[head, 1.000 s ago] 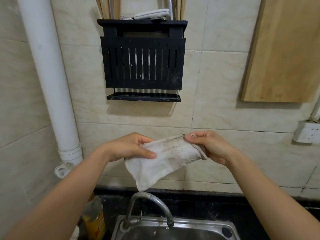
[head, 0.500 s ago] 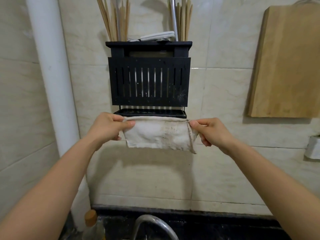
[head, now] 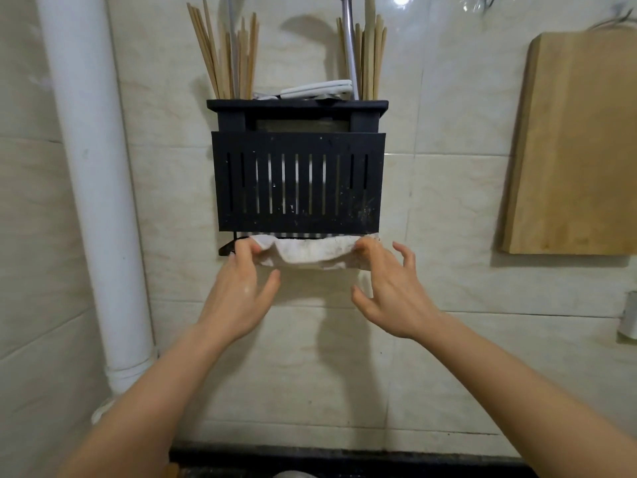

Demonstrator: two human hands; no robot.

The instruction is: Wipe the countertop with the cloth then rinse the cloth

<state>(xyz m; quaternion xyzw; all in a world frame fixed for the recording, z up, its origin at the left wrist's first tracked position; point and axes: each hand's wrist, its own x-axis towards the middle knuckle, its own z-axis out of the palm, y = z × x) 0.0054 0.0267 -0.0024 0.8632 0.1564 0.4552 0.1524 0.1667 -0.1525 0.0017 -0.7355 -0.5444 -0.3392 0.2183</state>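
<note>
The stained white cloth (head: 310,252) lies draped over the drip tray under the black wall-mounted utensil rack (head: 298,181). My left hand (head: 243,291) touches the cloth's left end with its fingertips, thumb spread out. My right hand (head: 389,291) presses the cloth's right end with its fingertips, the other fingers splayed apart. Whether either hand still pinches the cloth is hard to tell. The black countertop (head: 344,460) shows only as a strip at the bottom edge.
Chopsticks (head: 227,60) and a metal utensil handle (head: 350,53) stand up in the rack. A white drain pipe (head: 93,167) runs down the tiled wall at left. At right hangs a wooden cutting board (head: 575,146), with a wall socket (head: 629,315) below it.
Both hands raised the cloth from above the faucet to the rack and laid it on the tray beneath. The fingers have spread. The view tilted up, so the sink is out of frame.
</note>
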